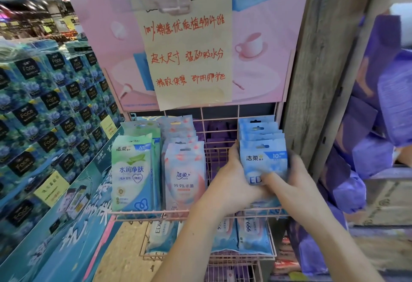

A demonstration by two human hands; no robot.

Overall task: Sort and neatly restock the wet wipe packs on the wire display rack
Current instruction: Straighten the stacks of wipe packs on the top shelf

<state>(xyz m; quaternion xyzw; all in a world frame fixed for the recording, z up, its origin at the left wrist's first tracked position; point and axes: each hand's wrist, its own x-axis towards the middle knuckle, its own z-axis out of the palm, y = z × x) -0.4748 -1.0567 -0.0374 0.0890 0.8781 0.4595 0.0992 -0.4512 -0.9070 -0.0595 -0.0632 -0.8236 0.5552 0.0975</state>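
A pink wire rack (214, 213) holds upright rows of wet wipe packs. Green packs (132, 170) stand at the left, pink-and-white packs (185, 172) beside them, and light blue packs (263, 145) at the right. Between the pink and blue rows is a gap where bare wire shows. My left hand (231, 183) grips the left side and lower front of the blue row's front pack. My right hand (292, 181) holds its right edge, thumb across the front. A lower basket (273, 254) holds larger blue packs (252, 235).
A pink poster with a handwritten paper sign (187, 47) hangs above the rack. Stacked blue tissue boxes (51, 108) fill the left. A wooden post (323, 81) borders the rack's right side, with purple packages (374, 125) beyond it.
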